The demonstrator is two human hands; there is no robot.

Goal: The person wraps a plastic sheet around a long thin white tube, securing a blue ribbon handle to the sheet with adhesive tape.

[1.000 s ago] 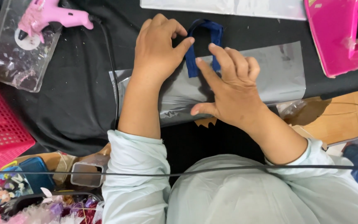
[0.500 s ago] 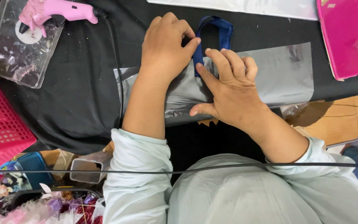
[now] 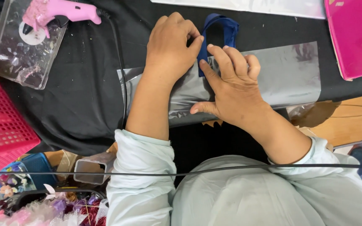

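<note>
Both hands are down on the counter point(image 3: 84, 104) now: my left hand point(image 3: 170, 46) curls over the blue ribbon loop point(image 3: 223, 27), fingers pinched on its left strand, while my right hand point(image 3: 231, 92) lies flat, fingers spread, pressing the clear plastic sheet point(image 3: 290, 71) beneath. I judge the loop formed but not yet fixed. Nearby sit a pink glue gun point(image 3: 63, 10) on a clear tray point(image 3: 21, 62), its cord point(image 3: 120, 62) trailing close, and a pink basket point(image 3: 1, 125).
</note>
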